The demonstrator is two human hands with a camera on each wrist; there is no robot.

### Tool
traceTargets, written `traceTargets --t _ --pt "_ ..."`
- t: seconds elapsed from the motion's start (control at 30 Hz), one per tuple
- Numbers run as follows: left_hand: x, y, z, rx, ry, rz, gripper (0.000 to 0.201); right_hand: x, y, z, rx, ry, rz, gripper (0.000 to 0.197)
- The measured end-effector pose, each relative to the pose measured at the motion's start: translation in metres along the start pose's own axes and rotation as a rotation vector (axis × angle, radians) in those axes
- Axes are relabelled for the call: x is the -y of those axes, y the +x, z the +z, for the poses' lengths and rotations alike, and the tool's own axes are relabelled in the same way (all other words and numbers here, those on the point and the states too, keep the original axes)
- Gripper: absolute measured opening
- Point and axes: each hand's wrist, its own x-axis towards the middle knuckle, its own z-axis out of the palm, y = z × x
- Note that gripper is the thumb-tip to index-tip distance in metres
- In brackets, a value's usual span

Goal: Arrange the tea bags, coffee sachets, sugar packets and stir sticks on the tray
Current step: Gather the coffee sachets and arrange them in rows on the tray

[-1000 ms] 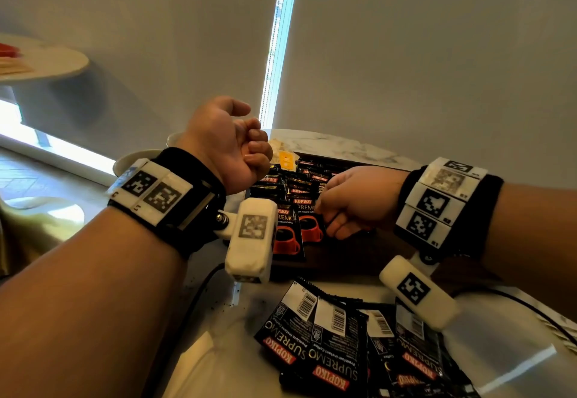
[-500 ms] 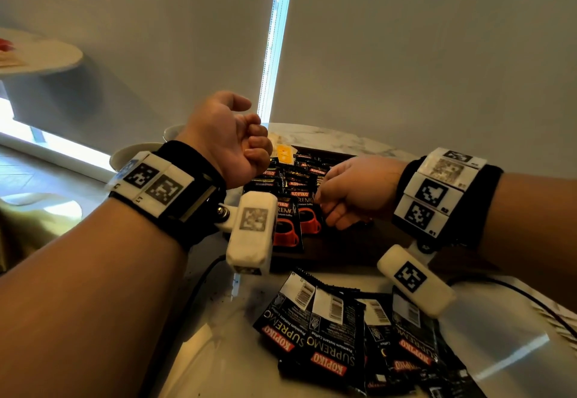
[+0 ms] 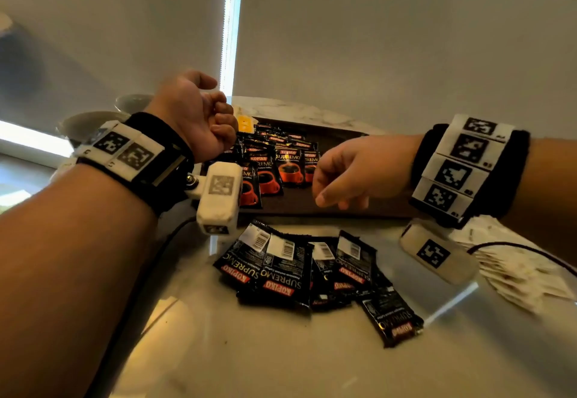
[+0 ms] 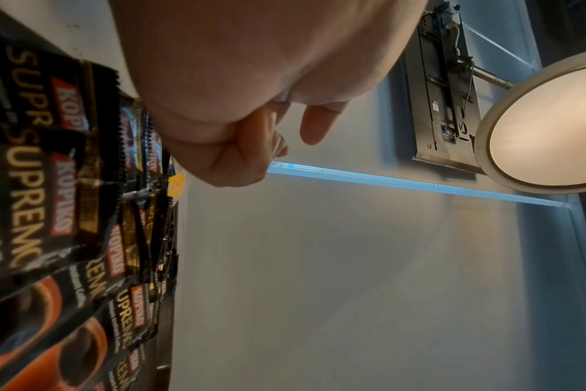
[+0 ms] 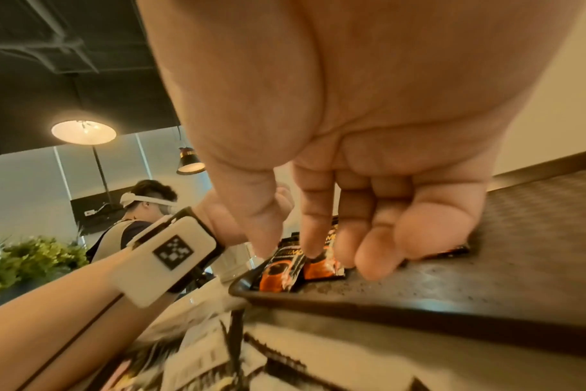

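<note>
A dark brown tray [image 3: 343, 207] lies on the marble table, with several black coffee sachets [image 3: 288, 166] overlapping in a row on its left part. A yellow tea bag [image 3: 244, 123] shows at the tray's far left corner. More coffee sachets [image 3: 281, 269] lie loose on the table in front of the tray. White sugar packets [image 3: 524, 276] are spread at the right. My left hand [image 3: 199, 122] is a closed fist above the tray's left end and holds nothing. My right hand [image 3: 340, 179] hovers over the tray [image 5: 485, 291] with loosely hanging fingers, empty, just right of the sachets [image 5: 281, 269].
Two pale round dishes [image 3: 90, 122] stand at the far left beyond my left wrist. Black cables [image 3: 175, 235] run from both wrist units across the table. Another person [image 5: 144, 209] stands behind, seen in the right wrist view. The tray's right half is bare.
My right hand has drawn back to the right, off the sachets on the tray. The left fist has stayed where it was. The head view has tilted down a little.
</note>
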Motion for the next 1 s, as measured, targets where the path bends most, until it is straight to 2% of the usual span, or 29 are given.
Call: traceTargets --t 0.1,0.3,0.43,0.53,0.63,0.73,0.87,1.0 --pt "0.004 -0.001 0.003 -0.004 0.011 -0.007 0.016 -0.004 -0.023 0.011 0.056 -0.080 0.011 0.028" --pt "0.008 -0.002 0.002 -0.026 0.010 -0.015 0.023 -0.011 -0.047 0.037 0.092 -0.307 0.011 0.057" --pt "0.011 -0.002 0.001 -0.033 0.017 -0.013 0.022 -0.018 -0.052 0.046 0.078 -0.338 0.016 0.060" --pt "0.012 -0.002 0.000 -0.027 0.017 -0.018 0.022 -0.023 -0.057 0.045 0.082 -0.313 0.013 0.053" --pt "0.012 -0.001 -0.001 -0.026 0.022 -0.021 0.020 -0.029 -0.064 0.042 0.132 -0.284 0.002 0.050" --pt "0.013 -0.001 -0.001 -0.018 0.028 -0.018 0.020 -0.031 -0.072 0.047 0.203 -0.304 0.021 0.058" --pt "0.014 0.000 0.000 -0.016 0.028 -0.022 0.020 -0.033 -0.077 0.060 0.123 -0.336 -0.005 0.082" --pt "0.014 -0.001 0.000 -0.028 0.025 -0.022 0.019 -0.035 -0.078 0.064 0.068 -0.258 -0.028 0.087"
